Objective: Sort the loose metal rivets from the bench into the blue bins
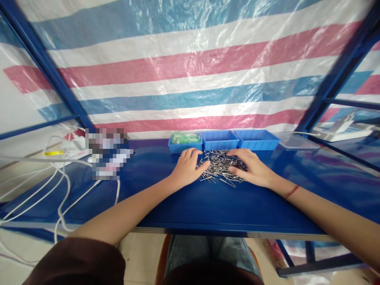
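Observation:
A loose heap of thin silvery metal pins that look like blind rivets (220, 163) lies on the blue table. My left hand (187, 168) rests at the heap's left edge, thumb stretched toward the pins and fingers spread. On the opposite side, my right hand (251, 168) curves around the right edge with thumb and fingers apart. Both hands are open and seem to touch the outer pins; contact under the palms is hidden. Just behind the heap stand a blue bin (185, 149) with green-and-white contents, a middle blue bin (220, 145) and a right blue bin (257, 145).
A clear plastic lid (298, 141) lies right of the bins. White cables (63, 186) tangle over the table's left side, near a blurred-out object (108, 154). Blue frame posts (56, 75) and a striped plastic sheet (190, 75) enclose the blue table (213, 209).

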### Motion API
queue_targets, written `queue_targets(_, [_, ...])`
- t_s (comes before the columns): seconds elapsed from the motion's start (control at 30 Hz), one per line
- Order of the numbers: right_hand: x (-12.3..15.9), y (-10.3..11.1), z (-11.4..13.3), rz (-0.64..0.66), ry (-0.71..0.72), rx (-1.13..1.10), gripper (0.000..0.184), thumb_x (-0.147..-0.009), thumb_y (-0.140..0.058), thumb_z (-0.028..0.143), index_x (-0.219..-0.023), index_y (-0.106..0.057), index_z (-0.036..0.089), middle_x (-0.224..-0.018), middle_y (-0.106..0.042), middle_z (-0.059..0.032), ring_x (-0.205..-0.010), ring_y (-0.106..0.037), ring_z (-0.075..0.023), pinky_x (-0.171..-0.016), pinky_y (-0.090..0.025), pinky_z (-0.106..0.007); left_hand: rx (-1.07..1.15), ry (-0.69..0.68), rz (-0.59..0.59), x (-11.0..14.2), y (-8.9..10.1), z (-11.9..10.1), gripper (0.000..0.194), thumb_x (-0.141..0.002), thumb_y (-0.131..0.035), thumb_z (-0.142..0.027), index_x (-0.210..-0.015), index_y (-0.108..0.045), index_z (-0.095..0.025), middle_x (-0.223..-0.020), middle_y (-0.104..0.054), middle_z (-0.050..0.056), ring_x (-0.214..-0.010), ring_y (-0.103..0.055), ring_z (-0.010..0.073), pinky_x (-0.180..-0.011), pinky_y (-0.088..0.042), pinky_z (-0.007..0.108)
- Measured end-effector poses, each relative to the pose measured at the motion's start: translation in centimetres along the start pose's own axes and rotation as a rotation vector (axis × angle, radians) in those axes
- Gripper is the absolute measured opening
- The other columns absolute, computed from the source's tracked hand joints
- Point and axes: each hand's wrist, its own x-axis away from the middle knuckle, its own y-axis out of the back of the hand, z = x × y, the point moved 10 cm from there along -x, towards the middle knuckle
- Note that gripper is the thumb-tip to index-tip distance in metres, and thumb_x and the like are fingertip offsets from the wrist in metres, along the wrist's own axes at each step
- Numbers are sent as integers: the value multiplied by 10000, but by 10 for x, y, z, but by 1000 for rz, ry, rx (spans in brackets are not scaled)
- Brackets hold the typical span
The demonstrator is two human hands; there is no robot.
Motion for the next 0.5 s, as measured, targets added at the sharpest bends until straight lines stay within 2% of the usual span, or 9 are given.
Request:
queue_targets(0.07, [3, 15, -24, -58, -86, 75, 377, -866, -463, 451, -1147, -553, 217, -1138, -626, -98, -1087, -546, -281, -934, -412, -444, -92, 103, -41, 4, 12, 24, 371, -881, -470, -389, -1153, -532, -144, -1213, -520, 136, -1188, -436, 267, -1031, -361, 439])
queue_targets(0.17, [1, 35, -60, -152, -142, 252, 425, -875, -414, 406, -1223, -531, 194, -1178, -609, -124, -1115, -531, -304, -956, -393, -458, -214, 167, -134, 4, 32, 52, 342, -886, -441, -254, -1211, -520, -183, -1278, -473, 130, -1208, -410, 274, -1019, -367, 459])
queue_targets(0.23, [-5, 33, -81, -117, -164, 356, 497, -866, -411, 408, -1301, -479, 177, -1250, -575, -144, -1142, -515, -329, -957, -381, -485, -266, 179, -171, 0, 41, 65, 365, -889, -432, -234, -1243, -522, -224, -1300, -445, 129, -1226, -393, 288, -1026, -353, 481])
queue_targets(0.33, [-12, 18, -106, -6, -217, 437, 488, -877, -375, 414, -1280, -513, 176, -1171, -631, -144, -1067, -566, -340, -949, -360, -530, -253, 191, -125, -10, 37, 81, 344, -889, -446, -225, -1207, -578, -246, -1237, -466, 129, -1206, -432, 286, -1024, -363, 464])
queue_targets(0.5, [-13, 11, -111, 2, -256, 438, 424, -896, -332, 369, -1167, -611, 199, -1066, -683, -121, -992, -609, -311, -905, -393, -479, -191, 233, -115, -19, 32, 100, 309, -893, -460, -227, -1148, -634, -240, -1138, -511, 105, -1068, -553, 234, -975, -426, 396])
